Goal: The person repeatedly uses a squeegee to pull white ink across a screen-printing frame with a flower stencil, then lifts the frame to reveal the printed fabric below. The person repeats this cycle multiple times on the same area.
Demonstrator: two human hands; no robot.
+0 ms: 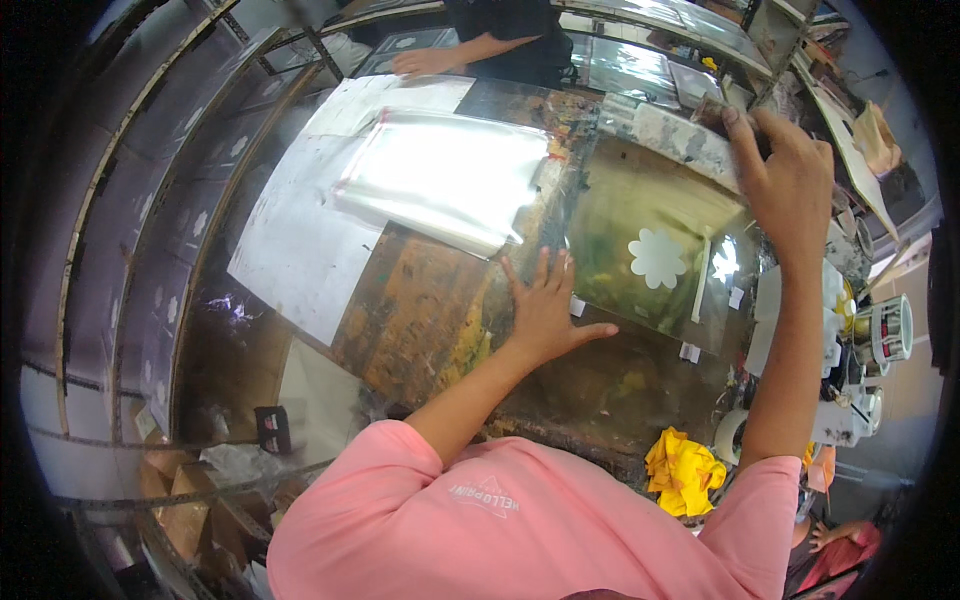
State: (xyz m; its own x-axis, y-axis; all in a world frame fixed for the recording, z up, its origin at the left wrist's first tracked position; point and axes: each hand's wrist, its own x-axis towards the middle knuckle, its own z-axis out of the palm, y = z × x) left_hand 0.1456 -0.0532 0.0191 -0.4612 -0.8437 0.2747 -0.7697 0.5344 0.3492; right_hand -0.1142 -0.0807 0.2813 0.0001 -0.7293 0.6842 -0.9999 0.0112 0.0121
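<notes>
At the centre my left hand [545, 315] is spread with its fingers apart and holds nothing. Its fingertips reach between a stack of shiny clear plastic sheets [440, 175] and a greenish printing screen [625, 210] with a pale flower shape on it. The far side of that screen has a stained whitish frame bar [665, 135]. My right hand [785, 165] is closed around the right end of this bar, thumb on the near side; its fingers are partly hidden. White paper [310, 235] lies under and left of the plastic stack.
Across the table another person's hand [430, 62] rests by the paper. Racks [190, 200] stand at left. A crumpled yellow cloth [685, 472] and a tape roll [730, 435] lie near my right arm, with white containers [885, 330] beyond. Another person [845, 550] is at lower right.
</notes>
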